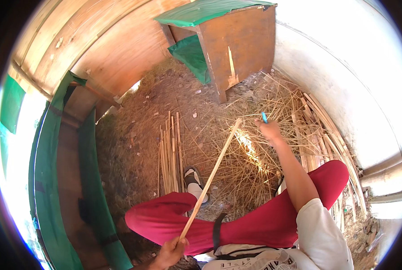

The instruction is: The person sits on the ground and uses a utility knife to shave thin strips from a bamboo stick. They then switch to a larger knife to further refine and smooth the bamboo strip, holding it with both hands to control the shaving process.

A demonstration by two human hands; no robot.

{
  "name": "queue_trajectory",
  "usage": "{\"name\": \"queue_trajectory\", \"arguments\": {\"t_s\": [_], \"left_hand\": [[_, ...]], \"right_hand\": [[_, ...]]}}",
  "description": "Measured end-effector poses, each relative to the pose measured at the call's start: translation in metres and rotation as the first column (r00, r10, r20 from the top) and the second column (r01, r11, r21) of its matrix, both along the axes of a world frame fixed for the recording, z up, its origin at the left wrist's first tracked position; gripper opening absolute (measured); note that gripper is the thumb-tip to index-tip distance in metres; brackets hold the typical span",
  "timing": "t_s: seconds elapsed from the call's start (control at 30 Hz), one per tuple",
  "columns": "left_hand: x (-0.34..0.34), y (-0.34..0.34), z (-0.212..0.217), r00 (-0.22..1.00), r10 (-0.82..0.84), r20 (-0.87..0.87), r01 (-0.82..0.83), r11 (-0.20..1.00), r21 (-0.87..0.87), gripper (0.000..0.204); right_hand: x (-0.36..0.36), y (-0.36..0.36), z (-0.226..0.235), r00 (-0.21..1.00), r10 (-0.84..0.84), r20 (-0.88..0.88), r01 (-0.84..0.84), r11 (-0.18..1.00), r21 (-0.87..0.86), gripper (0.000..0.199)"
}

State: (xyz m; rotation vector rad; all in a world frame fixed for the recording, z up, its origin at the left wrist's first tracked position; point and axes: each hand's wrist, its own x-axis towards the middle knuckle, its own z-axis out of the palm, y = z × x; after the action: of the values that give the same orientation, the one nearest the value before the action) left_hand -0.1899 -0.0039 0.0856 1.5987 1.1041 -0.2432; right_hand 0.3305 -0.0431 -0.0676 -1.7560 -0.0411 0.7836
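Note:
My left hand [171,253] is closed round the near end of a long, pale bamboo strip [215,168]. The strip slants away from me over my left leg, its far tip rising toward the right. Close to that tip, but a little to its right, is my right hand [270,131]. Its fingers are wrapped round a small blue-handled tool [264,118]; the hand hides most of it, and no blade can be made out. Below my right hand lies a heap of thin straw-coloured shavings [241,180], part of it in bright sunlight.
Several cut strips [168,155] lie on the dirt floor by my left foot. More long strips [320,128] are stacked along the white wall at right. A brown wooden cabinet [243,49] with a green cover stands ahead. Green-edged shelving [68,180] lines the left side.

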Motion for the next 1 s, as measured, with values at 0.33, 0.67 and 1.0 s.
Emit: {"name": "queue_trajectory", "arguments": {"t_s": [0.33,0.67,1.0], "left_hand": [[0.074,0.043,0.019,0.933,-0.346,0.099,0.179,0.684,0.708,0.018],[0.127,0.064,0.026,0.884,-0.467,-0.034,0.208,0.326,0.922,0.017],[0.145,0.084,0.028,0.856,-0.517,-0.017,0.142,0.203,0.969,0.02]], "right_hand": [[-0.085,0.008,0.084,0.982,0.139,0.128,-0.172,0.937,0.303,0.045],[-0.116,-0.013,0.089,0.978,0.189,0.09,-0.208,0.855,0.475,0.041],[-0.06,-0.038,0.099,0.904,-0.272,-0.329,0.411,0.766,0.494,0.038]]}}
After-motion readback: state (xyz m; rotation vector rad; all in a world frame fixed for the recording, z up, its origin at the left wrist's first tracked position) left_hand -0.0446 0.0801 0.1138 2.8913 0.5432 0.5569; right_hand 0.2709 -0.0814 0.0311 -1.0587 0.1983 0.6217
